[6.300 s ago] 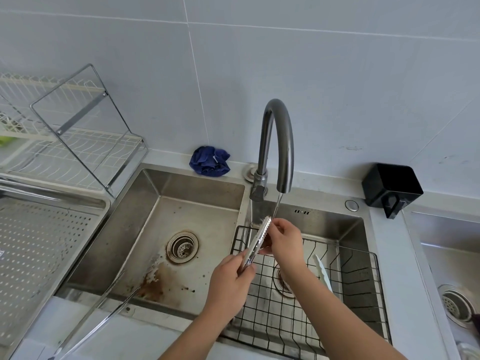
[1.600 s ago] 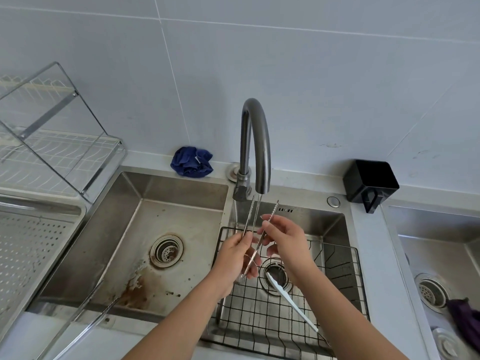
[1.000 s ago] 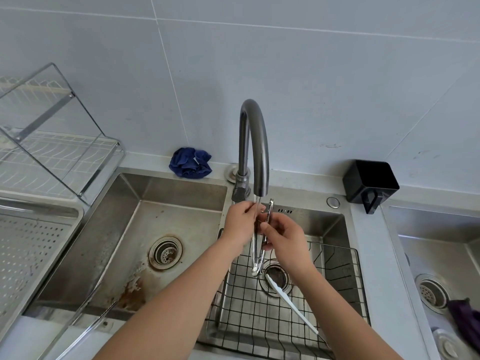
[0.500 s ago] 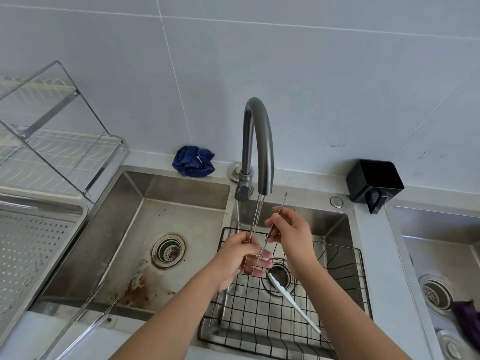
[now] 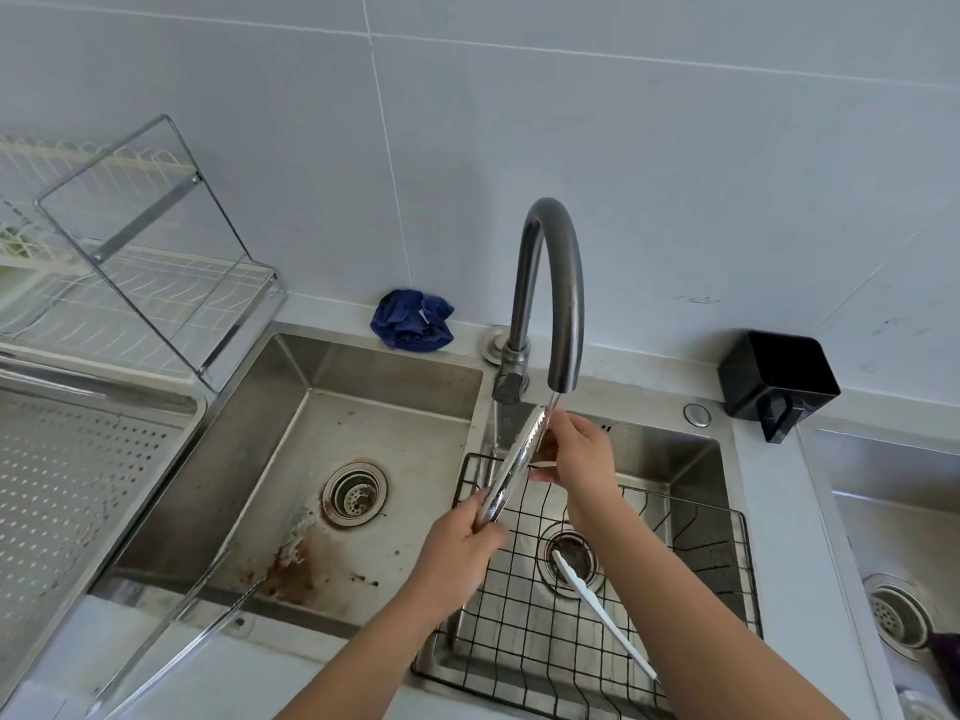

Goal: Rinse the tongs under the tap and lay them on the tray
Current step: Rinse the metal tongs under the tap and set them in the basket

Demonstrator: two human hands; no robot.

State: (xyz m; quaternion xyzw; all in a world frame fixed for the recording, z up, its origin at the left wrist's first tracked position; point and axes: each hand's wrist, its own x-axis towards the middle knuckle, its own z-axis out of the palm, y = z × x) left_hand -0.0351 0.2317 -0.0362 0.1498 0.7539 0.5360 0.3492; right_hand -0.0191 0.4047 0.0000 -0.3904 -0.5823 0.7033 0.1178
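**A:** Head view, then. What's different from half a second ago?

**B:** Back then the arms of the tongs (image 5: 511, 459) stood spread in a narrow V. Now they are pressed together into one bar, with the broad face towards the camera. The left hand (image 5: 457, 543) grips the lower end. The right hand (image 5: 579, 454) has its fingers curled round the upper half, so both hands are clamped on the tongs.

**A:** What does that mean for the job?

**B:** I'd judge the rinse is moving from the inner faces to the outside. It looks nearly finished, but they haven't been laid down yet.

**A:** Where are they, and which way do they point?

**B:** They're in the air over the right basin, above the wire rack (image 5: 597, 631). The long axis runs from 7 o'clock up to 1 o'clock, and the serrated tips meet the thin stream just below the spout of the tap (image 5: 550, 283).

**A:** And the tray?

**B:** The perforated tray (image 5: 78, 485) sits on the tabletop at 9 o'clock, well apart from the tongs and across the left basin.
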